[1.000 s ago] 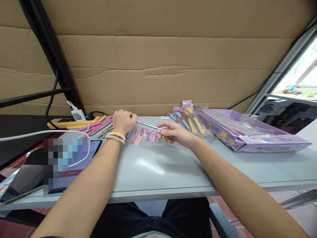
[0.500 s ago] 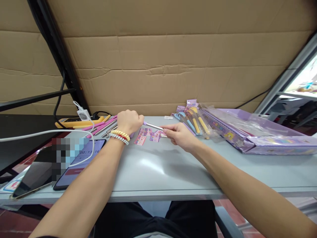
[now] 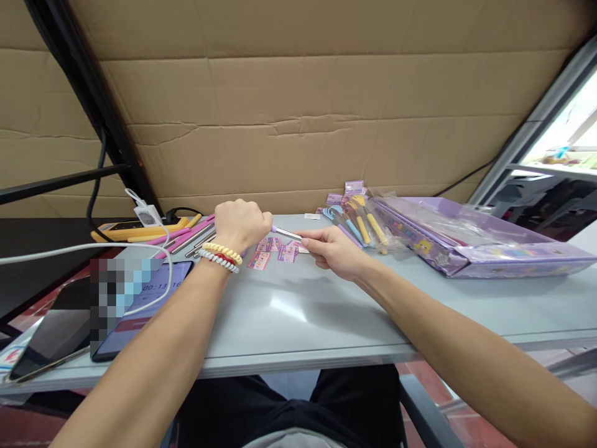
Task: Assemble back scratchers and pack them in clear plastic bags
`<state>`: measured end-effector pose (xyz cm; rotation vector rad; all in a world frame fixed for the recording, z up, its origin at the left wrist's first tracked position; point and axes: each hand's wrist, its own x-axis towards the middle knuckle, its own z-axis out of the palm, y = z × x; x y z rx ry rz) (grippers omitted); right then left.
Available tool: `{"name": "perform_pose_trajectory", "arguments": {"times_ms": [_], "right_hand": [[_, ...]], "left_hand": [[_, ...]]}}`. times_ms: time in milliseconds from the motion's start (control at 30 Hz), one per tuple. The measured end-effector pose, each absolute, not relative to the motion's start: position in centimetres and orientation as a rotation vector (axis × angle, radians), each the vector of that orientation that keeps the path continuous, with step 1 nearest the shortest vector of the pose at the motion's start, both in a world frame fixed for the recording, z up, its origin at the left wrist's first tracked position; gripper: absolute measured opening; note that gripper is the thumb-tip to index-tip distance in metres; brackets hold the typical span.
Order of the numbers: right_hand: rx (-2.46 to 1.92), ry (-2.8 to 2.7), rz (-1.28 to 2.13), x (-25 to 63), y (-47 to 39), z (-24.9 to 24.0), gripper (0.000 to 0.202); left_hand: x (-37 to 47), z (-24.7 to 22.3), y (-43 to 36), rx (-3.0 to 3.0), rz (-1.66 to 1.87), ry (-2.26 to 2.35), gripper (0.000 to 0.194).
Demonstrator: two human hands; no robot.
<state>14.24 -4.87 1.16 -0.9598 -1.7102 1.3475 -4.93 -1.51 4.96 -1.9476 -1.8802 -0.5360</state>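
Two dark, flat rectangular devices point(image 3: 60, 330) lie at the grey surface's point(image 3: 298, 345) front left corner. Farther back, small pink-and-purple printed cards point(image 3: 259, 260) lie below a slim silver rod with a lilac end point(image 3: 288, 234), left hand point(image 3: 242, 225) fisted around the lilac, right hand point(image 3: 332, 249) pinching the silver.
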Motion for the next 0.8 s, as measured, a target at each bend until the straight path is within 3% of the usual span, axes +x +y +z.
{"name": "perform_pose_trajectory", "arguments": {"times_ms": [200,467,600,700,800], "right_hand": [[-0.901,-1.735,1.360,14.1,-5.3,1.4,0.045],[-0.904,-1.936,1.126,14.2,-5.1,1.9,0.037],[-1.039,-1.997,1.243,15.2,-4.8,2.2,0.025],[-1.060,-2.017,1.425,15.3,-4.8,2.0,0.028],[-1.075,-2.074,1.462,14.7,-5.0,1.4,0.032]], "left_hand": [[-4.9,5.3,-2.1,-1.928,-0.597,-1.820,0.045],[-5.6,4.4,-1.4,-1.964,-0.782,-1.670,0.037],[-5.3,3.6,-0.6,-2.072,-0.904,-1.620,0.031],[-4.8,3.5,-0.1,-2.041,-1.387,-1.649,0.018],[-4.5,4.0,0.4,-1.832,-2.373,-1.711,0.009]]}}
